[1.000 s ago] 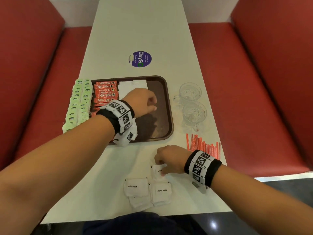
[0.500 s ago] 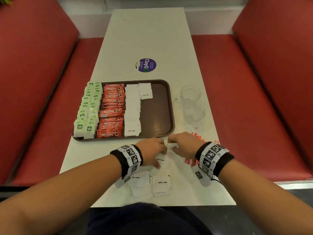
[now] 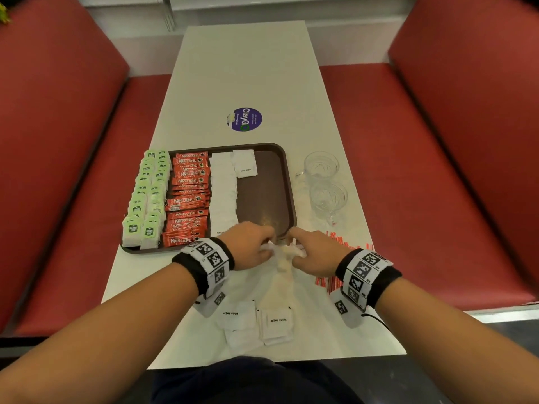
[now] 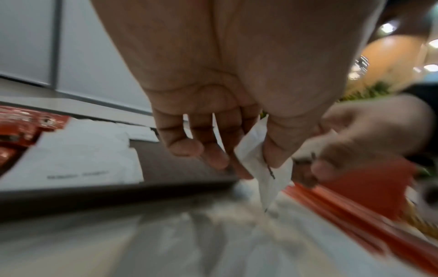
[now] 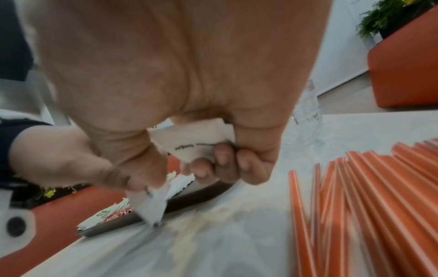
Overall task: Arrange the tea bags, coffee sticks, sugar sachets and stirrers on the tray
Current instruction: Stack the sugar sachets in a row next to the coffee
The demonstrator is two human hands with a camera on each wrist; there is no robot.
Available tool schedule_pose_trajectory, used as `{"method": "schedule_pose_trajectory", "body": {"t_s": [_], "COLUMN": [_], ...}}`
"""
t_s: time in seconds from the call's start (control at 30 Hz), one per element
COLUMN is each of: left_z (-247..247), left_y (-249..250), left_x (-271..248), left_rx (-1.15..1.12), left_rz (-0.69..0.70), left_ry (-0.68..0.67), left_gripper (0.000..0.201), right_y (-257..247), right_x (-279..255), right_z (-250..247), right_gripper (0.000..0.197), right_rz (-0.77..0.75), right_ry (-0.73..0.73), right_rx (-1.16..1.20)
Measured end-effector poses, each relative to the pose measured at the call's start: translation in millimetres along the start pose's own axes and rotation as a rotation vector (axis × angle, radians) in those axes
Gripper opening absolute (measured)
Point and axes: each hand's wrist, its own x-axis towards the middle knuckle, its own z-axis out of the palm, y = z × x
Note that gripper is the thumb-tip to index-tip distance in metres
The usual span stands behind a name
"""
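Observation:
A brown tray (image 3: 274, 182) holds rows of green tea bags (image 3: 147, 196), red coffee sticks (image 3: 189, 199) and white sugar sachets (image 3: 223, 193). My two hands meet just in front of the tray's front right corner. My left hand (image 3: 267, 246) pinches a white sugar sachet (image 4: 259, 165) between thumb and fingers. My right hand (image 3: 294, 250) grips another sachet (image 5: 199, 145) in its curled fingers, and its thumb pinches the sachet (image 5: 154, 202) between the hands. Several loose sachets (image 3: 256, 322) lie near the table's front edge. Orange stirrers (image 3: 347, 246) lie beside my right hand.
Two clear glass cups (image 3: 320, 166) (image 3: 328, 196) stand right of the tray. A round purple sticker (image 3: 244, 119) is on the table beyond it. Red bench seats (image 3: 408, 170) run along both sides. The tray's right part is bare.
My left hand drew back from over the tray to meet my right hand, which rose from the loose sachets. Both now hold sachets at the tray's front edge.

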Motion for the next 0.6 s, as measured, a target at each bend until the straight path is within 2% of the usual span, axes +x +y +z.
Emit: {"method": "schedule_pose_trajectory", "body": {"t_s": [0.03, 0.1, 0.17, 0.27, 0.37, 0.47, 0.53, 0.6], "left_z": [-7, -18, -24, -29, -31, -33, -37, -49], "left_y": [-2, -5, -9, -14, -23, -25, -27, -37], "left_x": [-1, -3, -4, -3, 1, 8, 14, 22], "left_rx": [-0.038, -0.111, -0.166, -0.211, -0.185, -0.1, -0.06, -0.032], "left_rz": [-0.011, -0.043, -0.075, -0.077, -0.063, -0.071, -0.082, -0.122], "left_ry": [0.054, 0.136, 0.18, 0.22, 0.196, 0.11, 0.061, 0.036], "left_gripper": [0.012, 0.013, 0.013, 0.014, 0.015, 0.02, 0.03, 0.033], "right_y": [-1, -4, -7, -12, -17, -26, -28, -26], "right_x": [2, 10, 20, 31, 38, 45, 51, 57], "right_z": [0, -2, -6, -15, -17, -17, -18, -21], "right_gripper": [0.031, 0.026, 0.019, 0.02, 0.018, 0.023, 0.023, 0.01], "right_rz": [-0.037, -0.115, -0.167, -0.197, -0.233, -0.224, -0.219, -0.177], "right_ry": [0.035, 0.125, 0.205, 0.263, 0.244, 0.261, 0.278, 0.274], "right_rx": [0.01, 0.021, 0.021, 0.059, 0.037, 0.084, 0.117, 0.163]}}
